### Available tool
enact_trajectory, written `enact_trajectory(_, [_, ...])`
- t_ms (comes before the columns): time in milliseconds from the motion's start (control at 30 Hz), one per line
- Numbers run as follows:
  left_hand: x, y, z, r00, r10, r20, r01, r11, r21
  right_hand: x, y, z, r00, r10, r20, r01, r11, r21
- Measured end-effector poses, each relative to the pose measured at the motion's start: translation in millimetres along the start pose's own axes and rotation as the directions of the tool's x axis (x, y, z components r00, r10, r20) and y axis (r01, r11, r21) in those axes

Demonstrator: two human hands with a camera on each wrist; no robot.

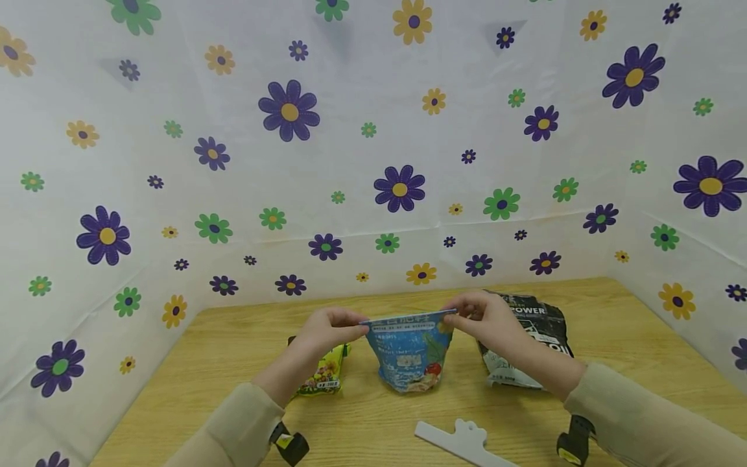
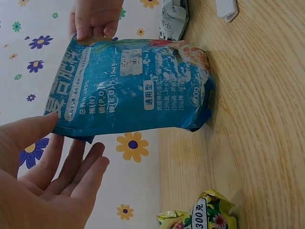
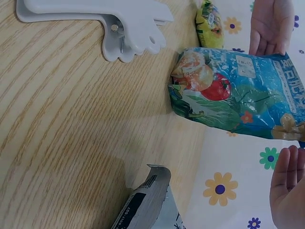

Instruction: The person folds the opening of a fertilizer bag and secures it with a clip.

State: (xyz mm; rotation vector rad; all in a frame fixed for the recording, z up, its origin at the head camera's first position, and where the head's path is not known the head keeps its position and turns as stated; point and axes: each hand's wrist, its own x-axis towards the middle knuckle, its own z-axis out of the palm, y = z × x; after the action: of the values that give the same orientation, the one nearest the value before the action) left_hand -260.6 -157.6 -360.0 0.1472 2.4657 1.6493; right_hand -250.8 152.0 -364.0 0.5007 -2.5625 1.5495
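A blue fertilizer bag [image 1: 411,357] with vegetables printed on its front stands on the wooden table, its top edge stretched flat between both hands. My left hand [image 1: 331,329] pinches the top left corner between thumb and fingers; in the left wrist view, that hand's [image 2: 57,171] other fingers spread behind the bag [image 2: 133,90]. At the top right corner, my right hand [image 1: 487,318] pinches the edge the same way. In the right wrist view only part of the right hand [image 3: 288,186] shows, by the bag's corner.
A white sealing clip [image 1: 461,441] lies on the table [image 1: 362,428] in front of the bag. To the left sits a small yellow bag [image 1: 327,373] with printed flowers. A black and grey bag [image 1: 543,324] stands behind the right forearm. Flower-patterned sheeting [image 1: 350,162] surrounds the table.
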Motion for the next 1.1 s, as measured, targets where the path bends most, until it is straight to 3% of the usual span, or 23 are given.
enact_trajectory(367, [-1.0, -4.0, -0.8, 0.998, 0.032, 0.063, -0.028, 0.998, -0.06, 0.3, 1.7, 0.2, 1.0, 0.013, 0.024, -0.014, 0.999, 0.031])
enact_trajectory(633, [2.8, -4.0, 0.8, 0.999, -0.022, 0.035, 0.026, 0.995, -0.097, -0.2, 2.6, 0.1, 1.0, 0.014, 0.017, -0.015, 0.997, 0.069])
enact_trajectory(1100, [1.8, -3.1, 4.2, 1.0, -0.017, 0.006, 0.018, 0.993, -0.119, -0.9, 3.3, -3.1, 0.999, 0.01, 0.03, -0.012, 0.997, 0.077])
